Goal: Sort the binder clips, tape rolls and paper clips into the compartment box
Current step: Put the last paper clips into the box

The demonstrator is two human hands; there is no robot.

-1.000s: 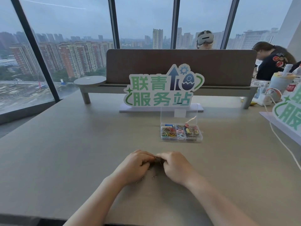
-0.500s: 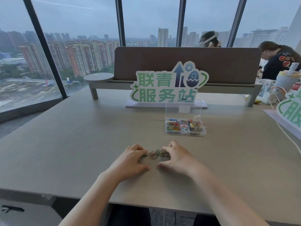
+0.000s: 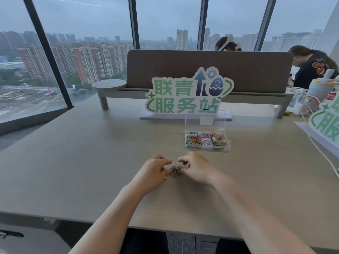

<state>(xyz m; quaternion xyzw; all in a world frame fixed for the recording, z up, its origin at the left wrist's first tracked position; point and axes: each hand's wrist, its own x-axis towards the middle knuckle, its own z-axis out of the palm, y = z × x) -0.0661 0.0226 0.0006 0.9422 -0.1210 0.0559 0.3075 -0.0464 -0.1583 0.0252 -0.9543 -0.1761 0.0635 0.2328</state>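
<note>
A small heap of paper clips (image 3: 174, 170) lies on the table between my two hands. My left hand (image 3: 153, 173) curls its fingers against the heap's left side, and my right hand (image 3: 196, 166) curls in from the right; both touch and gather the clips. Beyond them stands the clear compartment box (image 3: 207, 148) with its lid upright. Coloured paper clips fill its left compartment, small tape rolls the middle one, binder clips the right one.
A green and white sign (image 3: 189, 94) on a flat base stands behind the box, before a brown desk divider (image 3: 209, 70). At the right lie a white cable (image 3: 322, 153), a second sign (image 3: 328, 123) and a cup. Two people sit beyond the divider.
The view has tilted and shifted. My hands have pushed closer together, bunching the spread paper clips into a tighter heap between the fingers.
</note>
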